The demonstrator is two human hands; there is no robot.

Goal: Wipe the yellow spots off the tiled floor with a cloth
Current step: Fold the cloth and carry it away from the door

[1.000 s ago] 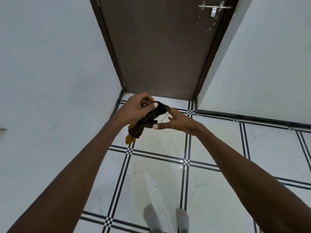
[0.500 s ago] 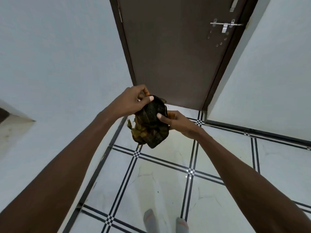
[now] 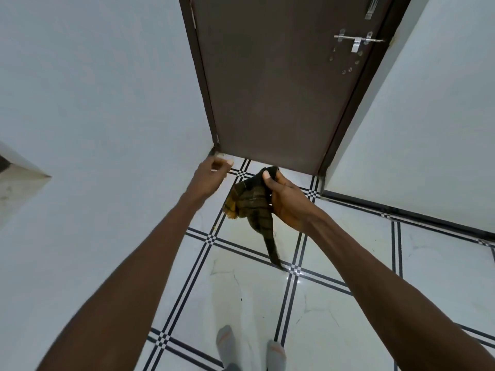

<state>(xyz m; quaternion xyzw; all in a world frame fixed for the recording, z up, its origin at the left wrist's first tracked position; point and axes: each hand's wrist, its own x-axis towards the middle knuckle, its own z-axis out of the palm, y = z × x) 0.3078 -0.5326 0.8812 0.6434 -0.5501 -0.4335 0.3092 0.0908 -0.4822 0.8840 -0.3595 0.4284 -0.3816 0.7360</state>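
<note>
**Inspector:** Report the hands.

**Operator:** I see both arms stretched forward from the head view. My right hand [image 3: 288, 200] is clenched around the cloth [image 3: 253, 203], thumb pressed over its upper dark edge and fingers wrapped behind it. My left hand [image 3: 211, 175] holds nothing; its fingers are loosely curled, slightly blurred, and it sits just beside the cloth without touching it.

**Inspector:** Condition and position of the cloth?

**Operator:** Dark, with a faint checked pattern and a yellowish patch at its lower left corner. It is bunched in the right hand, and one long narrow tail hangs down. The tail's tip appears over a black grout line, but I cannot tell whether it touches the floor [image 3: 254, 298]. The cloth is held up in the air, in front of the bottom of the door [image 3: 270, 84].

**Inspector:** The floor itself?

**Operator:** White glossy tiles with double black lines and small checkered squares at the crossings. A tiny yellowish speck [image 3: 213, 227] lies by the line under the left wrist. Faint pale streaks show on the tile nearest me; I cannot say what they are.

**Inspector:** Surroundings?

**Operator:** The brown door is shut, with a metal bolt [image 3: 356, 42] at upper right. Pale walls stand on both sides. Two feet in grey socks [image 3: 226, 345] stand on the tile at the bottom edge.
</note>
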